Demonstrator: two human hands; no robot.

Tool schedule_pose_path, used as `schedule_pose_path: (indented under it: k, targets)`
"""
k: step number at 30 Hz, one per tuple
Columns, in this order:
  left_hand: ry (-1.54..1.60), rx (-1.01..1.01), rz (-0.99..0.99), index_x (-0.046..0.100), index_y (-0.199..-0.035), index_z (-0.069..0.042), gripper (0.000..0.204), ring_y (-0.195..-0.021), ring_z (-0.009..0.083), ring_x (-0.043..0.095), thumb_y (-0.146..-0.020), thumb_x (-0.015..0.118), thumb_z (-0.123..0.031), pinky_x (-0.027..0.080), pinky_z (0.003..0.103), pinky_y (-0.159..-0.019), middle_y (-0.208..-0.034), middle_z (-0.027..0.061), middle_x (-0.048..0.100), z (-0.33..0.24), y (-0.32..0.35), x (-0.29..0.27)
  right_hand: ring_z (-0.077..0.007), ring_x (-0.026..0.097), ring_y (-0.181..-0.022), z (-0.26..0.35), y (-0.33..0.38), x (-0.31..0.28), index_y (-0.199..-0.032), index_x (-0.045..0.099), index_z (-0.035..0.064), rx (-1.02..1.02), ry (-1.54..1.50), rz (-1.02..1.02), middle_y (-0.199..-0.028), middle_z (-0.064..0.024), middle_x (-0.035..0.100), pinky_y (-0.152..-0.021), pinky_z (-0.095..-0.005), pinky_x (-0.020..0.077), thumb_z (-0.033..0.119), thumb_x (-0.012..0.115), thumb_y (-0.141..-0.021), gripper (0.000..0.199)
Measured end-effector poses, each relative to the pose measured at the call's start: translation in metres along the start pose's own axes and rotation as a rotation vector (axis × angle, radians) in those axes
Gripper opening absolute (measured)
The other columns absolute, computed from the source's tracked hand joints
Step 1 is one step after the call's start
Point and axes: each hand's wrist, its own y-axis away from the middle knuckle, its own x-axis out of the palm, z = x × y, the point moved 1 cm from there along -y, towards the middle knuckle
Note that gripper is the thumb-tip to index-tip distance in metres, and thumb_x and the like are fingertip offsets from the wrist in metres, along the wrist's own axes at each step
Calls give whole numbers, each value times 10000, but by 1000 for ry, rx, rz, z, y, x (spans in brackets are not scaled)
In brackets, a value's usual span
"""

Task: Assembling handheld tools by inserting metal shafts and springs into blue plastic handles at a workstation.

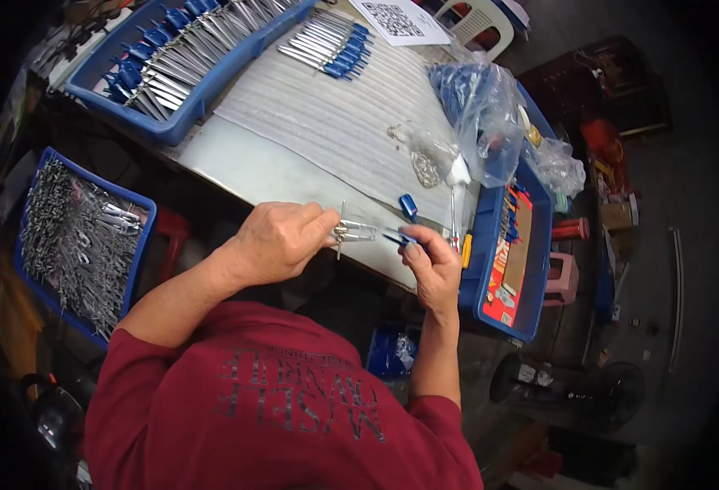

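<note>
Both grips clamped | left hand [276, 242], right hand [430, 263] | metal compass [356, 232] between

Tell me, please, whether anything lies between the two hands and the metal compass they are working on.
Nothing visible does. The left hand already pinches the metal compass at its hinge, and the right hand holds its blue-tipped end directly.
</note>
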Motion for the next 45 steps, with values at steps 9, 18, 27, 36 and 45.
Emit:
schedule_pose_path:
  k: [9, 18, 27, 36, 45]
  targets:
    - [-17, 26, 40, 503, -894, 9, 277, -524, 234, 510, -662, 618, -89, 407, 320, -452, -612, 83, 467, -4, 6, 4, -80, 450, -513, -6, 14, 8, -910, 559, -30, 123, -317, -79, -643, -38, 533, -467, -186, 345, 159, 545, -828, 206]
    - [-4, 80, 21, 501, -884, 8, 275, -507, 236, 499, -657, 620, -94, 395, 328, -433, -598, 82, 457, -5, 1, 2, -62, 344, -400, 4, 9, 15, -716, 510, 23, 340, -552, -209, -514, -14, 437, -385, -183, 286, 182, 539, -824, 194]
    - [-27, 67, 64, 500, -877, 0, 273, -497, 232, 480, -649, 621, -89, 380, 327, -434, -587, 77, 437, -6, 4, 4, -55, 320, -377, 2, 15, 23, -660, 501, 35, 380, -542, -188, -479, -10, 423, -374, -188, 280, 197, 538, -826, 234]
    - [-37, 66, 114, 498, -882, -1, 276, -500, 232, 480, -648, 618, -85, 381, 330, -438, -594, 78, 435, -5, 7, 7, -47, 355, -411, -2, 17, 26, -681, 528, 34, 431, -581, -96, -500, -1, 457, -395, -175, 269, 226, 550, -823, 239]
    - [-60, 63, 148, 493, -880, 0, 269, -507, 230, 485, -658, 609, -97, 384, 328, -442, -596, 75, 429, -5, 14, 9, -54, 309, -364, -5, 21, 29, -669, 493, 37, 460, -599, -104, -468, -5, 418, -363, -196, 261, 190, 519, -837, 229]
